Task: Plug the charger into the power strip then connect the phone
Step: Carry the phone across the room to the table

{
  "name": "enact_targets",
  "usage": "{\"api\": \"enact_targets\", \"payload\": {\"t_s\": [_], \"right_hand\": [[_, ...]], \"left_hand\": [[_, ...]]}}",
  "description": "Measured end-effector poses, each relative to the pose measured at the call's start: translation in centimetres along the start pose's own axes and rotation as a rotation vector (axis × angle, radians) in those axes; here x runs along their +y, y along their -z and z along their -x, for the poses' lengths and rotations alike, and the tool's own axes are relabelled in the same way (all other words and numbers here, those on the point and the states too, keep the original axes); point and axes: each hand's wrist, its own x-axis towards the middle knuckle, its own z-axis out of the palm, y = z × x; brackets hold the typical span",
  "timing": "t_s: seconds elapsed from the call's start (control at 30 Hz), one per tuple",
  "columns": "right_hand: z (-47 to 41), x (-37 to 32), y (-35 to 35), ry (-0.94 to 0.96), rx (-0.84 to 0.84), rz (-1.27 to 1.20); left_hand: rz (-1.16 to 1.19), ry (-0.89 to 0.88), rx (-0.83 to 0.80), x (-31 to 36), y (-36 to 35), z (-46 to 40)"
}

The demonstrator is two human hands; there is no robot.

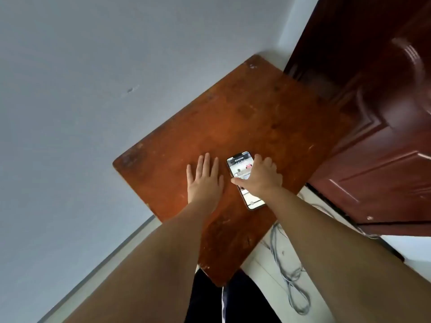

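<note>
A phone [240,166] with its screen lit lies face up on the worn reddish-brown wooden table [256,117]. My right hand [261,178] rests over the middle of the phone, thumb on its left edge and fingers curled over its right edge, gripping it against the table. My left hand [205,180] lies flat on the table just left of the phone, fingers spread, holding nothing. No charger or power strip is visible on the table. A grey cable [289,278] lies looped on the floor to the right of the table.
A pale wall [93,89] runs along the table's left side. A dark red-brown door [373,136] stands close to the table's right edge. White floor shows below right. My dark trousers [210,304] are at the bottom.
</note>
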Motion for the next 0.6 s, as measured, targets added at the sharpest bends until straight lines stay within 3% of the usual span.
{"api": "enact_targets", "payload": {"t_s": [0.17, 0.33, 0.5, 0.6], "right_hand": [[-1.8, 0.0, 0.5, -0.013, -0.131, -0.135], [-2.7, 0.6, 1.1, 0.079, -0.193, -0.324], [-2.7, 0.4, 2.8, 0.12, -0.318, -0.682], [-2.5, -1.5, 5.1, 0.163, -0.43, -0.795]], "left_hand": [[-0.117, 0.002, 0.082, -0.3, -1.2, 0.4], [-0.126, 0.016, 0.015, -0.1, -0.9, 0.0], [-0.033, 0.03, -0.071, -0.1, 1.6, -0.4], [0.058, 0.159, -0.016, -0.9, 5.0, 0.2]]}}
